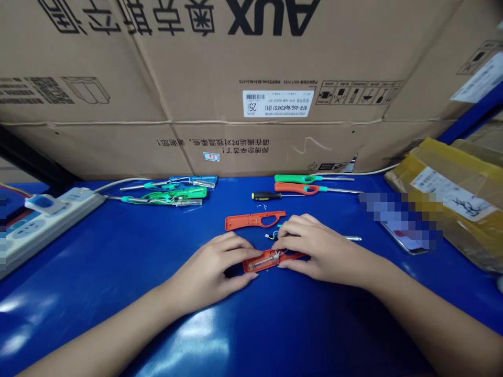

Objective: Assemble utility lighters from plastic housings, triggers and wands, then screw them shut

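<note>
Both hands (pixel 271 256) — on open orange lighter (pixel 271 260)

Both hands are down on the blue table (pixel 118 272). The left hand (pixel 214 269) pinches one end of an opened orange lighter body (pixel 267 260), the right hand (pixel 314 246) covers the other end, perhaps pressing a small metal part. Just behind lies the orange cover half (pixel 251 220), then a black-handled screwdriver (pixel 271 196). Green lighters (pixel 173 195) sit far left.
</note>
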Demonstrator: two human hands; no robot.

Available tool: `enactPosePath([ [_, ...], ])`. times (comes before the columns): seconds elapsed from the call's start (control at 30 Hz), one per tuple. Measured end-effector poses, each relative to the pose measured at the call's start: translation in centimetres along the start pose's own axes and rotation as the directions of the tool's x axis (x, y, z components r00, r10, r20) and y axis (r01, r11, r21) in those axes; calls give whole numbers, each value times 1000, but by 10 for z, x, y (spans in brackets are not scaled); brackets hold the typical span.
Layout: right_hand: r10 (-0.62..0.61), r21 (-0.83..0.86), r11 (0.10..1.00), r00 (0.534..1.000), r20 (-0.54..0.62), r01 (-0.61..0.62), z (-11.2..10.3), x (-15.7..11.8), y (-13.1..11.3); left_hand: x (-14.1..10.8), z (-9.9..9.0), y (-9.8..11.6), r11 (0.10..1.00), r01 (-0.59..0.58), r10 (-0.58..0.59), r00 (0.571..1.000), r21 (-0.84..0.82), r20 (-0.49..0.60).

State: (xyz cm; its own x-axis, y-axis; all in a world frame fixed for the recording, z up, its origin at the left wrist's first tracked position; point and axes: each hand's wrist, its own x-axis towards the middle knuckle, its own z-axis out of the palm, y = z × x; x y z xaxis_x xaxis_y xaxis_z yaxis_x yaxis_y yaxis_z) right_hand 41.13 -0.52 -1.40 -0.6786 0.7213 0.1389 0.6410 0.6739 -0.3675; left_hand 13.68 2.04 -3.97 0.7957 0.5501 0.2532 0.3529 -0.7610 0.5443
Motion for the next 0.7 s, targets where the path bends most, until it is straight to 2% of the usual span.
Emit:
enactPosePath([
  [0.1,0,38,999,1000,9,0,6,3,0,0,2,-1,999,0,-1,1000,-40,-24],
  [0.23,60,89,994,998,-3,-59,7,4,-4,1,2,1,999,0,-2,999,-44,-38],
  [0.43,124,-15,992,992,8,-124,4,3,-10,2,5,3,999,11,-13,998,-34,-61],
  [0.7,156,0,988,988,3,-156,5,4,-12,2,10,6,999,26,-30,991,-33,-131],
])
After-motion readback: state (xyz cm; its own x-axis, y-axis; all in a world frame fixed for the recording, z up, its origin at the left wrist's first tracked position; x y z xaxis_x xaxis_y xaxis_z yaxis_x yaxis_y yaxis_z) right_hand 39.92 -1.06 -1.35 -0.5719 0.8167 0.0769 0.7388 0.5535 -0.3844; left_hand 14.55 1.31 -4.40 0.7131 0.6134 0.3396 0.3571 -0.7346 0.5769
